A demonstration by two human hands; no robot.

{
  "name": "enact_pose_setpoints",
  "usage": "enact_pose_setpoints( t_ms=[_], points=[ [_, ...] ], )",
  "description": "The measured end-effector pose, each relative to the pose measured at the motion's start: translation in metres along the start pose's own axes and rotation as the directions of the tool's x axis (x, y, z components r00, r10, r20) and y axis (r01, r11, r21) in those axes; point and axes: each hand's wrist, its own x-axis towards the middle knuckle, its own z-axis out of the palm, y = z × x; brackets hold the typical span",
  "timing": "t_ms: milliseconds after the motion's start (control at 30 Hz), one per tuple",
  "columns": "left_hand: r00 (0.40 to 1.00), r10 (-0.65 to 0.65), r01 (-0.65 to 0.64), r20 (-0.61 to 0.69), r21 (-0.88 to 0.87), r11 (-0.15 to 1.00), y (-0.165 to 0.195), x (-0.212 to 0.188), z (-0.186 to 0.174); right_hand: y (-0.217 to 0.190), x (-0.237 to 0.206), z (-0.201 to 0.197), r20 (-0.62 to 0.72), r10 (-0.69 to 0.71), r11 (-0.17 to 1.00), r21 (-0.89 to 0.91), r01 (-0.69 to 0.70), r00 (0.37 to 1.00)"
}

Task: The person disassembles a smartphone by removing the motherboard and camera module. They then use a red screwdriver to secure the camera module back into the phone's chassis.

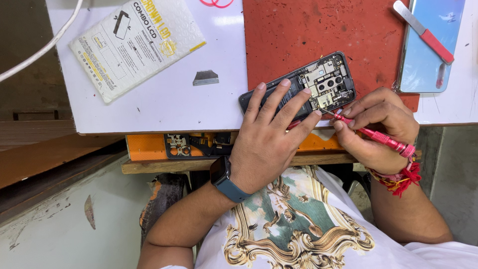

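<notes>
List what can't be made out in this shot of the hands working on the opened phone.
Head view, the only one:
- Opened phone: its lower half is covered by the left hand.
- Red screwdriver: tip too small to tell which screw it meets; the right hand wraps its shaft.
- Blue rear panel: cut off by the top edge.
- Red loop: mostly cropped by the top edge.
- White cable: both ends run out of frame.

Bright even overhead light; soft shadows; mild glare on white table [164, 104]; sharp focus
</notes>
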Motion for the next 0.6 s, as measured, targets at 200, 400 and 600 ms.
enact_pose_setpoints(
  t_ms=[200, 400, 600],
  points=[
    [1.0, -0.005, 0.005, 0.007, 0.001, 1.0, 0.0, 0.0, 0.0, 0.002, -0.001, 0.0, -0.004, -0.007, 1.0, 0.013, 0.007, 1.0],
    [1.0, -0.003, 0.003, 0.003, -0.002, 1.0, 0.0, 0.0, -0.001, 0.002, -0.002, -0.002, 0.003, 0.012, 0.999, 0.047, -0.012, 1.0],
    [1.0, -0.006, 0.006, 0.001, -0.012, 1.0, 0.0, 0.001, 0.0, -0.009, 0.006, 0.003, -0.028, -0.012, 1.0, -0.005, 0.012, 1.0]
  ],
)
